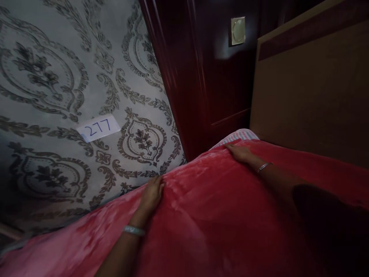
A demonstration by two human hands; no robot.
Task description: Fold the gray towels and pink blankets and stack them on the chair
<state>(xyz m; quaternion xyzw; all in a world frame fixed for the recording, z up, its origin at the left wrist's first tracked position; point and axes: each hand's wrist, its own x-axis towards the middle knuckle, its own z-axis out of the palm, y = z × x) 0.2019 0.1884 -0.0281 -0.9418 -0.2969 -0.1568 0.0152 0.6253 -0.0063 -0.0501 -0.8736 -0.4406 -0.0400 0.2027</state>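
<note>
Red fleece blanket (219,215) is lying spread across a bed, running from the lower left of the view up to the far corner, where a strip of striped sheet (240,135) is showing past its edge. The person is pressing both hands flat on it, and the step in hand looks to be smoothing the cloth out toward the wall side and the corner. The left hand (151,194) is resting palm down at the blanket's edge beside the patterned wallpaper (57,77), fingers stretched out and close together, gripping nothing that can be seen. The right hand (240,153) is reaching farther, arm nearly straight, palm down and fingers open, fingertips touching the blanket's end just short of the sheet. Each wrist is wearing a bangle. Judging from this, covering the exposed sheet would call for pinching the far edge and drawing it toward the tan headboard (311,96). A paper label (98,128) reading 277 is sticking to the wallpaper, and a dark wooden panel (207,77) is standing in the corner.
</note>
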